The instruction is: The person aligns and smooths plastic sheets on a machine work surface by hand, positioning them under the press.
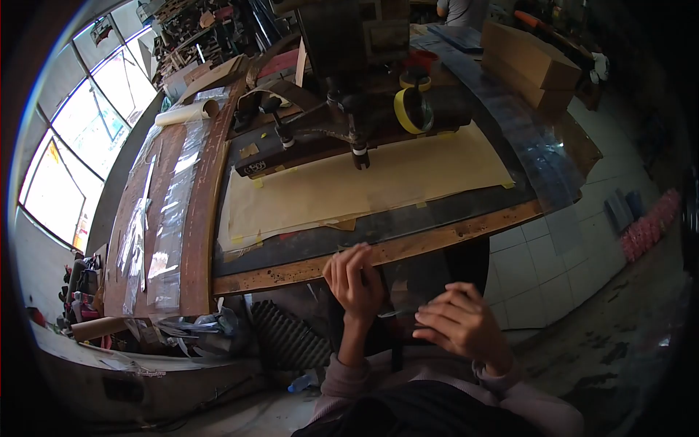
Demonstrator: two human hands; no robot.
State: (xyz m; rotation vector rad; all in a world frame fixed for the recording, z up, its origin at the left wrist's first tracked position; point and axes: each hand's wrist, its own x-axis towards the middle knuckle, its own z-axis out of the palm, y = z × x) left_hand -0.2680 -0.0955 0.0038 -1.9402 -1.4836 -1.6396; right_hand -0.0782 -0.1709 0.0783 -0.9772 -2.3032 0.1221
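Note:
My left hand (354, 280) is raised by the front edge of the worktable, its fingers bent and close together. Lower and to the right, my right hand (462, 324) has its fingers curled toward the thumb. Both look closed, and a faint see-through sheet (409, 285) seems to show between them; whether they grip it I cannot make out. Beyond the hands, tan paper sheets (357, 189) with bits of yellow tape lie on a black mat (386, 227). A dark machine arm with clamp knobs (357, 138) reaches over the paper.
Rolls of yellow tape (413, 111) rest on the machine's bar. Clear plastic strips (175, 226) and a paper roll (187, 113) lie on the left board. Cardboard boxes (528, 64) and plastic sheeting (535, 156) are at right. The table's wooden edge (408, 250) runs before me. Another person (464, 11) is behind.

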